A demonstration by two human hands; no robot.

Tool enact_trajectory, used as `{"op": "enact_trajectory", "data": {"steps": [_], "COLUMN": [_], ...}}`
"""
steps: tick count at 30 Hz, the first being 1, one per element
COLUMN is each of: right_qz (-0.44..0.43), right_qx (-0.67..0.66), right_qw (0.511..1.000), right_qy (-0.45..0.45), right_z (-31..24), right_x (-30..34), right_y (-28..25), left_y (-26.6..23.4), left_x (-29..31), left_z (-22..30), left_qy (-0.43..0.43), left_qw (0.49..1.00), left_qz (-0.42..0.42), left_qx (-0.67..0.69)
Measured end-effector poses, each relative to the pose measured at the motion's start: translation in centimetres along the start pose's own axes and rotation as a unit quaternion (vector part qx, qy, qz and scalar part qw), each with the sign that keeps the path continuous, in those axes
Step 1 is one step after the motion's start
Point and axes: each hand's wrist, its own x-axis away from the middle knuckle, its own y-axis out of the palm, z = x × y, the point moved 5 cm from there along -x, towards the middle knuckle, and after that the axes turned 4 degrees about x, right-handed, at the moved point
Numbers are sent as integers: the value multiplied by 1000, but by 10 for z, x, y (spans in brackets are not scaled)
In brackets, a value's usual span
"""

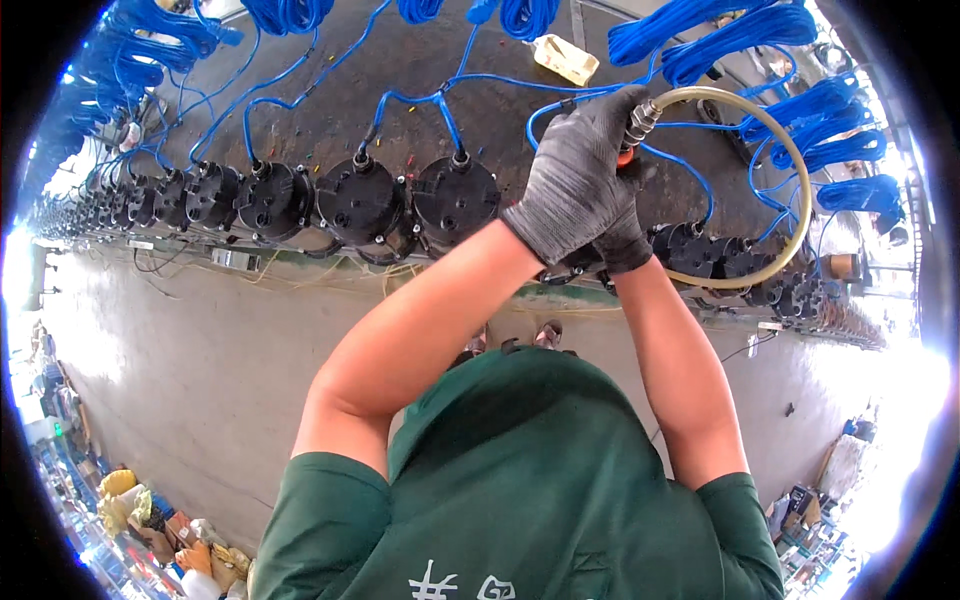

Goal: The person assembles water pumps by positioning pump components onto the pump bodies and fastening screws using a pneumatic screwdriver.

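Both hands, in grey work gloves, are together over the row of black round motor-like units (456, 200), right of the middle. My left hand (580, 170) is closed round an air tool, its fingers near the metal hose fitting (643, 121). An orange part (625, 157) of the tool shows by the palm. My right hand (624, 238) lies lower, partly behind the left, and looks closed on the tool's body; most of its fingers are hidden. A pale air hose (805, 190) loops from the fitting round to the right. The tool's lower end and the unit beneath are hidden.
Blue cables (440, 97) run from the units across the dark bench (330, 120) to coiled blue bundles (740, 40) at the far side. A cream plastic tray (566, 60) sits among them. Small coloured bits are scattered there. Bags and boxes (150, 510) stand at the lower left.
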Motion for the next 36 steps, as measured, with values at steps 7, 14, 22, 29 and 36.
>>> {"op": "enact_trajectory", "data": {"steps": [7, 14, 22, 29, 36], "right_qz": [-1, 23, 10, 47, 84], "right_qx": [-75, -131, -135, -165, -201], "right_qw": [995, 991, 990, 985, 973], "right_qy": [61, 19, 45, 25, 75], "right_z": [-6, -10, -9, -11, -5], "right_x": [11, 9, 8, 7, 16], "right_y": [2, 1, 5, 3, -16], "left_y": [6, 91, 96, 88, 97], "left_x": [111, 233, 217, 215, 200], "left_z": [-50, -213, -256, -259, -227], "left_qy": [-43, -245, -261, -284, -304], "left_qw": [983, 958, 948, 940, 932], "left_qz": [169, -75, -148, -165, -179], "left_qx": [52, -127, -109, -88, -79]}}
